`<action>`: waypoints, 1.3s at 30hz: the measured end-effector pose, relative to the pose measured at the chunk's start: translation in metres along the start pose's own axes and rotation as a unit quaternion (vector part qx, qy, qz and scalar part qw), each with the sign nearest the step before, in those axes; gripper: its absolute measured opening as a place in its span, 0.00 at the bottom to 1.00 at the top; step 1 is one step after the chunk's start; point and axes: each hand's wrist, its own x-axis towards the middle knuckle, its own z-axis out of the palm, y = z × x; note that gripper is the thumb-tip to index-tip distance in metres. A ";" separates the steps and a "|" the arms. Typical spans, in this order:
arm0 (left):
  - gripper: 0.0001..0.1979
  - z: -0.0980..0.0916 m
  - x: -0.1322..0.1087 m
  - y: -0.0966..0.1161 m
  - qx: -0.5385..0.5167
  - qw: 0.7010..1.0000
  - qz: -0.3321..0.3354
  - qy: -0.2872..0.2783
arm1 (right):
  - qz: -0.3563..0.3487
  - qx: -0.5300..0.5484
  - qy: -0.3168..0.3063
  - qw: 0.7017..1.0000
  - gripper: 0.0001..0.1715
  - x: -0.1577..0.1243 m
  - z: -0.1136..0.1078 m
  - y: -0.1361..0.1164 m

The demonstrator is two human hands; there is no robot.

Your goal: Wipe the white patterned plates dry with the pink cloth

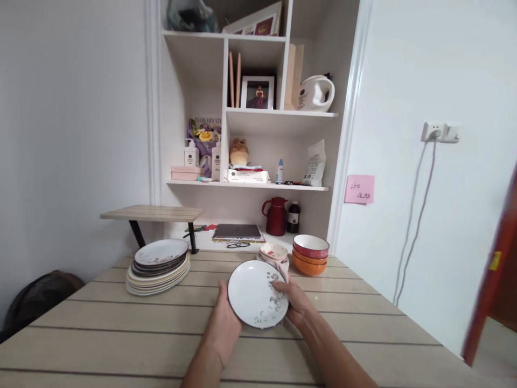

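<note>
A round white plate with a dark rim and a grey floral pattern is held up over the table, its face tilted toward me. My left hand grips its left edge, with the fingers hidden behind it. On the opposite edge, my right hand is closed, its thumb lying over the flower print. What looks like a pale cloth shows just behind the plate near my right fingers; whether they hold it I cannot tell. Small patterned dishes stand behind the plate.
Stacked plates stand on the left of the wooden table, by a small raised shelf. Red and orange bowls are stacked on the right. Farther back are a laptop, glasses, a red jug and a dark bottle.
</note>
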 end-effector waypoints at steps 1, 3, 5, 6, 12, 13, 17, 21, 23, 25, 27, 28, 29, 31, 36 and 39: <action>0.21 0.001 -0.002 -0.002 0.005 1.000 -0.012 -0.006 | 0.000 -0.001 -0.008 1.000 0.48 -0.001 0.001 0.000; 0.21 0.001 -0.005 -0.004 0.026 0.999 -0.032 -0.001 | 0.000 -0.002 -0.027 1.000 0.48 -0.002 0.004 0.000; 0.22 -0.001 -0.008 -0.006 0.050 0.997 -0.061 0.011 | 0.002 -0.005 -0.049 0.999 0.47 -0.004 0.006 -0.002; 0.24 -0.002 -0.009 -0.006 0.064 0.995 -0.075 0.021 | 0.004 -0.006 -0.059 0.998 0.47 -0.005 0.007 -0.003; 0.33 -0.008 -0.010 -0.009 0.092 0.989 -0.103 0.048 | 0.009 0.004 -0.136 0.991 0.45 -0.011 0.014 -0.010; 0.33 -0.007 -0.010 -0.010 0.091 0.990 -0.100 0.049 | 0.009 0.005 -0.140 0.990 0.44 -0.012 0.015 -0.010; 0.34 -0.005 -0.010 -0.013 0.077 0.992 -0.085 0.058 | 0.003 0.006 -0.081 0.997 0.35 -0.013 0.021 -0.009; 0.35 -0.006 -0.012 -0.016 0.057 0.994 -0.084 0.050 | 0.036 0.064 -0.018 0.997 0.27 -0.003 0.019 -0.013; 0.35 -0.007 -0.013 -0.017 0.069 0.993 -0.067 0.062 | 0.024 0.103 0.023 0.994 0.26 0.005 0.010 -0.019; 0.35 -0.007 -0.015 -0.018 0.090 0.992 -0.028 0.081 | -0.038 0.125 0.083 0.988 0.23 0.011 -0.001 -0.027; 0.35 -0.005 -0.016 -0.019 0.100 0.990 -0.032 0.099 | -0.119 0.128 0.141 0.974 0.20 0.013 -0.010 -0.035; 0.35 -0.004 -0.017 -0.019 0.099 0.989 -0.038 0.106 | -0.163 0.124 0.162 0.965 0.20 0.012 -0.013 -0.038; 0.35 -0.003 -0.018 -0.019 0.096 0.987 -0.033 0.120 | -0.201 0.112 0.172 0.958 0.23 0.011 -0.013 -0.041; 0.33 -0.002 -0.018 -0.018 0.090 0.985 -0.017 0.148 | -0.245 0.056 0.163 0.954 0.28 0.008 -0.007 -0.043; 0.35 -0.007 -0.017 -0.015 0.063 0.977 0.002 0.202 | -0.317 -0.266 0.075 0.907 0.23 -0.002 0.019 -0.024; 0.36 -0.011 -0.014 -0.015 0.025 0.983 -0.006 0.181 | -0.345 -0.496 -0.046 0.796 0.19 -0.009 0.028 -0.004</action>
